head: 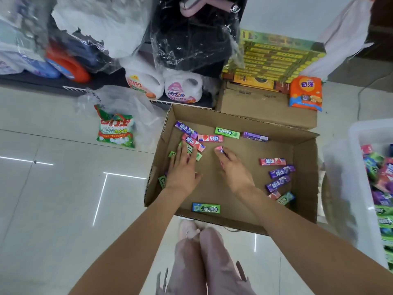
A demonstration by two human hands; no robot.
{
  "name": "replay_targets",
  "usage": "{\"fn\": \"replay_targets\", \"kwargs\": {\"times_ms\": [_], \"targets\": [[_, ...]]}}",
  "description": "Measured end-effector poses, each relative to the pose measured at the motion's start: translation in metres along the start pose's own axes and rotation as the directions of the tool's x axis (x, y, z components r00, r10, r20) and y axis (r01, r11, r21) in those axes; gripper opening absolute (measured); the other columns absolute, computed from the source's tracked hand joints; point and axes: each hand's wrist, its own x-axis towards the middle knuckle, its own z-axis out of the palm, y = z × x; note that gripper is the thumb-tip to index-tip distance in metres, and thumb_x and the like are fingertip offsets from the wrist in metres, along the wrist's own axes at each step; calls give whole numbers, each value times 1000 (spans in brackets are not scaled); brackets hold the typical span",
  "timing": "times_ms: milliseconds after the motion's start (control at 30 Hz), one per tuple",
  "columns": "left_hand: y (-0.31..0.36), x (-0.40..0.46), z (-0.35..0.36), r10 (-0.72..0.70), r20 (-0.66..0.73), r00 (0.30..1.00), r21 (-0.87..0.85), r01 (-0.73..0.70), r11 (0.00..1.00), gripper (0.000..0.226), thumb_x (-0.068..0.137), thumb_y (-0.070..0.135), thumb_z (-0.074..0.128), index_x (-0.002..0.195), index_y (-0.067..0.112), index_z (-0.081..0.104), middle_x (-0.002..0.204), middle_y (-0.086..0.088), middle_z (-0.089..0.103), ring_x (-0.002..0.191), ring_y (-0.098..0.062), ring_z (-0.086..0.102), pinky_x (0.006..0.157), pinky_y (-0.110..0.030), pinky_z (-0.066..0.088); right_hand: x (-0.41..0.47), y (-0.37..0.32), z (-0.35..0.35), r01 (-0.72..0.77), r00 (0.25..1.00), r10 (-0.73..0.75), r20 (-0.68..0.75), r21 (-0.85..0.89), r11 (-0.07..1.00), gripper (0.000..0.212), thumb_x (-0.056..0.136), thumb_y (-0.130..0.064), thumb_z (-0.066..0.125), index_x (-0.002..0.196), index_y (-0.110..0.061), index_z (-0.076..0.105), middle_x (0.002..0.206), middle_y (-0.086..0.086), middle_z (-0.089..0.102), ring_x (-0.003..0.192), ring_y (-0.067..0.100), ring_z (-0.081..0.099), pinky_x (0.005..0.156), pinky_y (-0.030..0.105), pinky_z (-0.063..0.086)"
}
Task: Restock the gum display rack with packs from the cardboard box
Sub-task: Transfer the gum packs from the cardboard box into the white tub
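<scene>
Lying under flat left hand (182, 167): green packs (192, 151); right hand (231, 167) pinching pink pack (219, 149).

The cardboard box (302, 150) sits on the floor (53, 188) in front of the person, with gum packs (276, 161) scattered across its bottom. Both hands reach into it, the left hand (182, 169) at its left side over several packs, the right hand (234, 169) near the middle. Behind the box stands a second carton (263, 107). To its left lies a detergent bag (116, 130); to its right stands a bin (357, 167) holding more packs.
</scene>
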Motion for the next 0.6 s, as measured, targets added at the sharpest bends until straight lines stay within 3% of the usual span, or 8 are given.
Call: {"fn": "replay_targets", "kwargs": {"times_ms": [100, 200, 367, 500, 600], "targets": [[1, 2, -1, 98, -6, 995, -37, -98, 994, 69, 95, 37, 47, 150, 31, 4, 157, 0, -15, 146, -19, -8, 117, -37, 4, 2, 7, 2, 6, 997, -2, -83, 43, 999, 72, 83, 9, 49, 144, -25, 31, 145, 1, 31, 132, 21, 35, 101, 37, 43], [-3, 4, -3, 50, -117, 992, -141, -67, 988, 64, 94, 30, 51, 148, 28, 19, 158, 3, 3, 144, -21, 10, 115, -38, 20, 10, 8, -2, -1, 988, 9, -154, 49, 999, 84, 75, 19, 50, 145, -21, 27, 143, 4, 31, 128, 23, 39, 100, 37, 44], [-11, 12, -9, 47, -115, 992, -158, -64, 985, 71, 91, 30, 58, 149, 26, 17, 158, 4, 6, 142, -21, 16, 115, -36, 23, 30, 3, -11, 80, 985, -81, -155, -8, 997, 80, 85, 5, 53, 149, -23, 14, 155, -3, 14, 141, 19, 17, 109, 33, 31], [-9, 19, -17, 84, -87, 993, -163, -97, 982, 77, 88, 18, 62, 149, 28, 15, 157, 6, 9, 141, -20, 19, 113, -36, 28, 37, -2, -14, 69, 984, -82, -161, -83, 994, 77, 83, 6, 57, 148, -19, 23, 147, 0, 28, 134, 20, 27, 102, 34, 39], [-5, 25, -21, 72, -131, 989, -143, -90, 986, 73, 86, 10, 61, 147, 23, 23, 148, -2, 28, 130, -22, 31, 107, -34, 34, 32, 0, -14, 45, 985, -68, -157, -147, 988, 73, 81, 8, 58, 144, -16, 31, 137, 3, 36, 127, 22, 34, 95, 34, 42]]}}
